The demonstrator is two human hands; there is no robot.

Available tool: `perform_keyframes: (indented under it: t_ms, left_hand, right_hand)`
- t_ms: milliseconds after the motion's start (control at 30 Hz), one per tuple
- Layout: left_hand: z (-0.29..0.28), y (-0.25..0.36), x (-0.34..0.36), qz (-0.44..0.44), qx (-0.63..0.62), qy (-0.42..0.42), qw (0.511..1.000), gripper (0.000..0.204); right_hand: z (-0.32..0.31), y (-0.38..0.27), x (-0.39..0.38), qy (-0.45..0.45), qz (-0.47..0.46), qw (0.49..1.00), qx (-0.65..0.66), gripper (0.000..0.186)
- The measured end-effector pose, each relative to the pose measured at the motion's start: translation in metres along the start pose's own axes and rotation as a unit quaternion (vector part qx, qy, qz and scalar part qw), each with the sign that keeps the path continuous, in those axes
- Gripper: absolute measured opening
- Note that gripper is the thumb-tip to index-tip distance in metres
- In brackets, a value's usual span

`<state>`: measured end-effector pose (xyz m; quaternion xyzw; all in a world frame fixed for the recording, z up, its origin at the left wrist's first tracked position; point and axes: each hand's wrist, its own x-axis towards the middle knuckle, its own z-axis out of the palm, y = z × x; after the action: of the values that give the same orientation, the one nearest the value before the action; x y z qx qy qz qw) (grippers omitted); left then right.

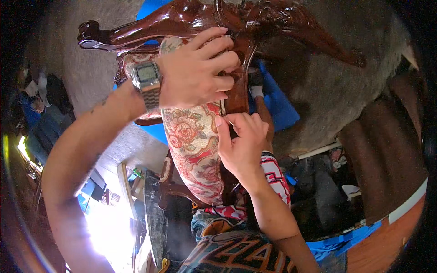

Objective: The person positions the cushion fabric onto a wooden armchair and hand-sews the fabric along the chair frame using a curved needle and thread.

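A chair of glossy dark carved wood [191, 20] lies on its side in front of me, its curved legs toward the far side. Cream upholstery fabric with red roses [184, 129] covers its seat. My left hand [200, 68], a metal watch on its wrist, lies over the seat's far part, fingers bent over the edge where fabric meets wood. Closer to me, my right hand [243, 141] has thumb and forefinger pinched together at the same fabric edge. Whatever is between those fingertips is too small to make out.
Under the chair there is a blue sheet [275, 98] on the grey floor [314, 86]. Brown cloth [387, 150] hangs at the right. A pale rod [316, 150] lies near dark items on the right, and bright light falls at the lower left.
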<state>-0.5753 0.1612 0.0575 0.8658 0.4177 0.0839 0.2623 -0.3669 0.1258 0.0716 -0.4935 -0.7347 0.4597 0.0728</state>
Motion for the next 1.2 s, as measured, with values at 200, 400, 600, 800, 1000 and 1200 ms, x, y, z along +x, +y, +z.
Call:
perform_keyframes:
  t_ms: [200,400,600,800,1000,1200]
  left_hand:
    - [0.023,0.051,-0.014,-0.203,0.087,0.122,0.968,0.056]
    - [0.045,0.089,-0.008,-0.508,0.059,0.102,0.853,0.069]
    - [0.053,0.096,0.004,-0.543,0.087,0.103,0.828,0.063]
    - [0.054,0.096,0.009,-0.571,0.051,0.117,0.811,0.066]
    - [0.056,0.097,0.013,-0.578,0.083,0.123,0.802,0.066]
    - [0.059,0.093,0.011,-0.576,0.074,0.142,0.802,0.076]
  right_hand:
    - [-0.001,-0.005,0.003,-0.011,0.029,0.999,-0.02,0.016]
    - [0.001,-0.002,0.001,-0.024,0.029,0.999,-0.039,0.016]
    - [-0.007,0.005,-0.003,-0.017,0.238,0.944,0.229,0.023]
    - [-0.038,0.016,0.029,-0.029,0.147,0.934,0.325,0.021]
    - [-0.041,0.004,0.073,-0.073,0.089,0.978,0.175,0.023]
    - [-0.023,-0.018,0.081,-0.136,0.097,0.982,0.09,0.029]
